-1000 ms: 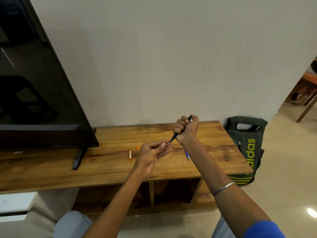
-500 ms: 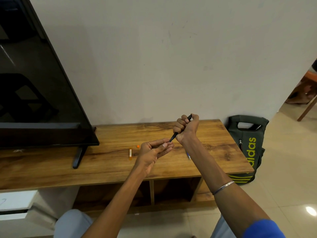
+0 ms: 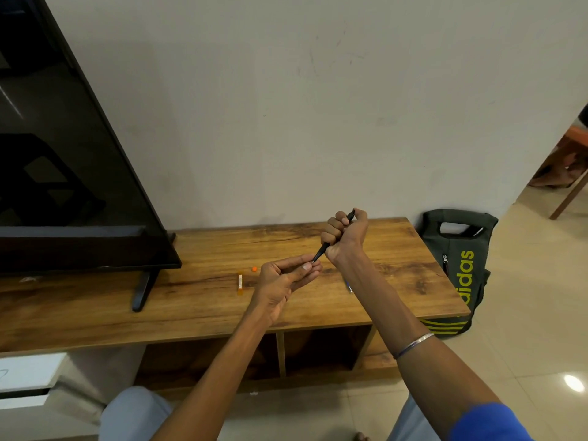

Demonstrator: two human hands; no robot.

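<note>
My right hand [image 3: 345, 238] grips a black pen [image 3: 320, 252] in a fist, tip pointing down and left. Most of the pen is hidden inside the fist; its top end sticks out above the thumb. My left hand [image 3: 283, 276] is just below and left of it, thumb and fingers pinched together at the pen's tip. What the fingers pinch there is too small to see. Both hands hover above the wooden TV cabinet [image 3: 203, 300].
On the cabinet lie a small orange-and-white tube [image 3: 240, 283], a tiny orange cap [image 3: 254, 268] and a blue pen [image 3: 349, 286] partly behind my right forearm. A black TV [image 3: 63, 173] stands left. A dark bag with yellow letters [image 3: 458, 268] leans against the cabinet's right end.
Both hands stay together at the pen's tip. My right fist has risen very slightly; otherwise nothing has visibly moved.
</note>
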